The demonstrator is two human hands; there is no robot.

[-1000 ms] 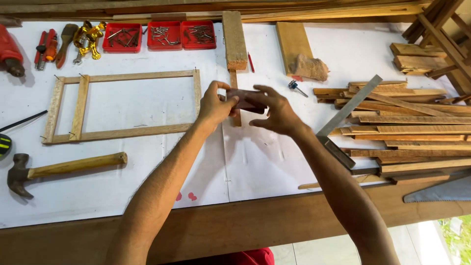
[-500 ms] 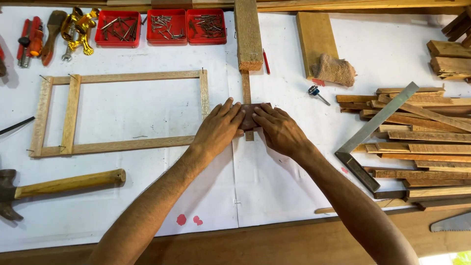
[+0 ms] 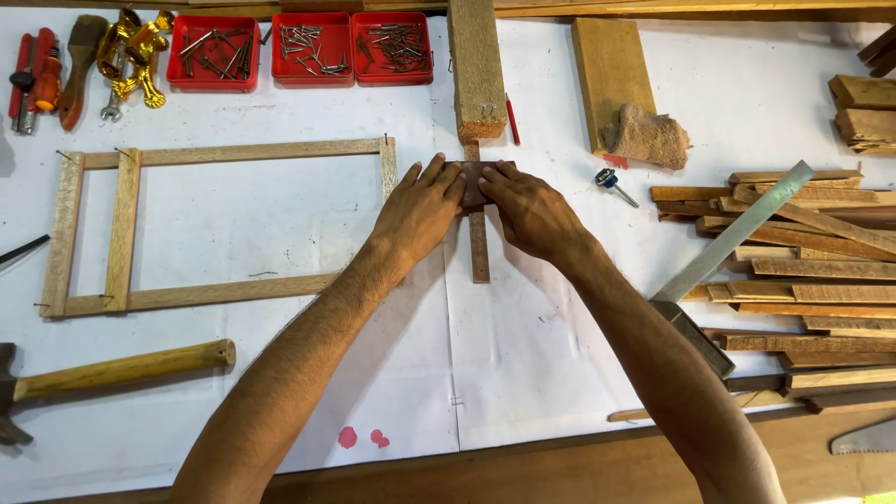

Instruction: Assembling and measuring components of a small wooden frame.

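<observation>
Both hands meet at the middle of the white-covered table (image 3: 551, 355). My left hand (image 3: 422, 207) and my right hand (image 3: 528, 209) press a small dark brown sheet (image 3: 472, 183), likely sandpaper, down over a thin wooden strip (image 3: 479, 248) that lies pointing away from me. The strip's far end butts against a thick wooden block (image 3: 476, 67). A rectangular wooden frame (image 3: 222, 151) lies to the left of my left hand.
A hammer (image 3: 112, 369) lies at the near left. Three red trays of nails (image 3: 301, 49) and hand tools (image 3: 84, 61) sit along the far edge. A plank with a rag (image 3: 644, 136), a steel square (image 3: 737, 233), stacked wood strips (image 3: 812, 271) and a saw tip (image 3: 863, 437) are on the right.
My hands came down from holding the sheet above the strip and now press it flat on the strip. The view has shifted so the table sits lower in the picture.
</observation>
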